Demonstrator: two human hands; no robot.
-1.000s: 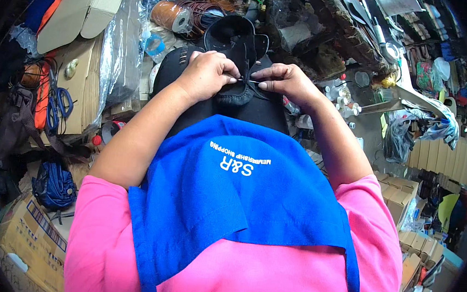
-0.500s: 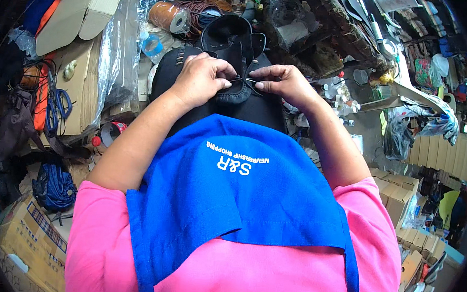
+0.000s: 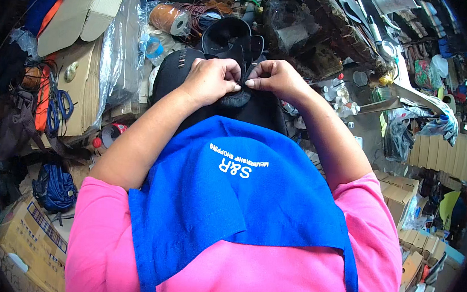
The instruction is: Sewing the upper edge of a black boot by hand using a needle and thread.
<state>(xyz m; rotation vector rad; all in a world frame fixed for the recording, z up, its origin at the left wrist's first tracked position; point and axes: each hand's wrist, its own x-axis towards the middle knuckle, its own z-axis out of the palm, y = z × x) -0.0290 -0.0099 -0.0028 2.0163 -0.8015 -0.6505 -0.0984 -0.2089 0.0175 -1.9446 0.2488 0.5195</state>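
A black leather shoe (image 3: 236,99) rests on the black covering (image 3: 165,77) over my lap, its rounded toe toward me and its round opening on the far side. My left hand (image 3: 211,79) is closed at the shoe's left side, thumb and forefinger pinching its edge. Just across from it, my right hand (image 3: 274,79) is closed in a pinch by the shoe's middle; what its fingertips hold is too small to make out. The two thumbs almost meet above the toe. A blue apron (image 3: 229,200) covers my front.
Beyond the shoe lies an orange spool of cord (image 3: 169,18). To the left are cardboard sheets (image 3: 79,82), a plastic bottle (image 3: 154,47) and blue-handled scissors (image 3: 59,111). Small bottles (image 3: 336,94) crowd the right, near a metal stand (image 3: 421,97). Boxes (image 3: 397,192) are stacked lower right.
My right hand has shifted slightly left and up, its fingers more curled. A thin pale strand seen between the fingertips before no longer shows. My left hand has moved a little right.
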